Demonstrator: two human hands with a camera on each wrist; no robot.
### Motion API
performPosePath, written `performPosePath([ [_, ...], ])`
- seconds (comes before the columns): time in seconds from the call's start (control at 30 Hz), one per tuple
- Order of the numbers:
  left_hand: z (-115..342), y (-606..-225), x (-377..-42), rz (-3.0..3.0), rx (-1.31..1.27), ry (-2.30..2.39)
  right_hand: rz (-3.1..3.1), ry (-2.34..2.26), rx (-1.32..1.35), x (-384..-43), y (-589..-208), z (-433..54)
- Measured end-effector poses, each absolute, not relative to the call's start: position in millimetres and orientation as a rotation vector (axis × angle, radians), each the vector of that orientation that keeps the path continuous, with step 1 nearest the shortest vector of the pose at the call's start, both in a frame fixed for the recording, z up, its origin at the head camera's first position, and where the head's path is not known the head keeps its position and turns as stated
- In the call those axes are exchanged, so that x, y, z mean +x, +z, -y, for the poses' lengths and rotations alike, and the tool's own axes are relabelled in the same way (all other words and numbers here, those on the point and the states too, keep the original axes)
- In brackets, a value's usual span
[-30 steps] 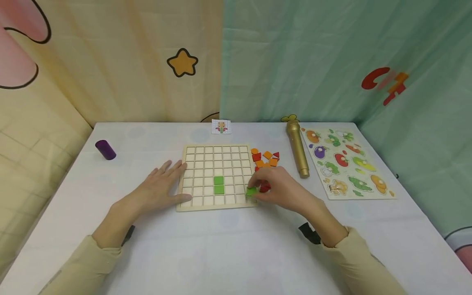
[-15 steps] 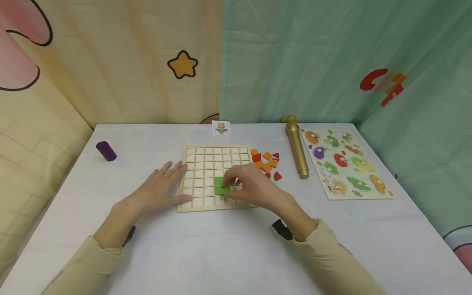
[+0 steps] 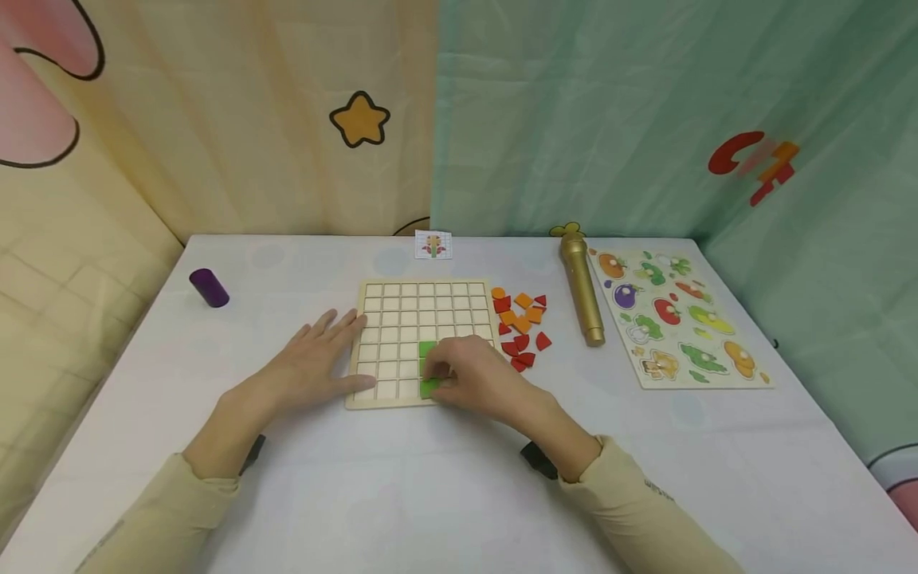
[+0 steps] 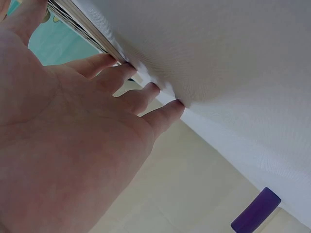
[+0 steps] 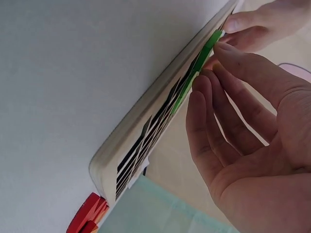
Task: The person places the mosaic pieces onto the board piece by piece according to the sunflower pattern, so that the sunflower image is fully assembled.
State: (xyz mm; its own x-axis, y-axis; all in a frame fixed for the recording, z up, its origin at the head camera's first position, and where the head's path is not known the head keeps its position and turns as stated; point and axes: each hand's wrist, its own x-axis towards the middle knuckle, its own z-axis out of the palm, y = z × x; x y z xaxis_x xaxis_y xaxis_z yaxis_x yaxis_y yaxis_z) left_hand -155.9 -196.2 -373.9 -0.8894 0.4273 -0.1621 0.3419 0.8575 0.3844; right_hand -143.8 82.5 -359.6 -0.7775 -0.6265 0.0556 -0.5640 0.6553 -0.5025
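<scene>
A wooden grid board (image 3: 390, 328) lies flat on the table. My left hand (image 3: 308, 363) rests at its left edge, fingers spread along the rim and thumb over the lower left corner. My right hand (image 3: 476, 379) pinches a green square tile (image 3: 429, 388) between thumb and fingertips, at the board's bottom row. Straight above it in the same column sit green tiles (image 3: 426, 348), partly hidden by the fingers. In the right wrist view the pinched green tile (image 5: 212, 44) shows edge-on, close over the grid.
Red and orange pieces (image 3: 523, 327) are scattered right of the board. Farther right lie a gold microphone-shaped tube (image 3: 582, 291) and a vegetable puzzle board (image 3: 684, 323). A small pattern card (image 3: 433, 245) is at the back; a purple cylinder (image 3: 209, 288) lies at the left.
My right hand has carried a green tile from the board's right edge leftward to the bottom row, below the other green tiles. My left hand has stayed at the left edge.
</scene>
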Motion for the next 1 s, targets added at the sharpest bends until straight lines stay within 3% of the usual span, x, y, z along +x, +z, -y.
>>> performPosePath([
  [0.53, 195.0, -371.4, -156.9, -2.803, 0.599, 0.496, -2.798, -0.815, -0.938, -147.8, -356.0, -93.8],
  [1.0, 194.7, -371.4, -154.8, -2.804, 0.589, 0.492, -2.984, -0.968, -0.544, -183.8, -341.5, -161.5],
])
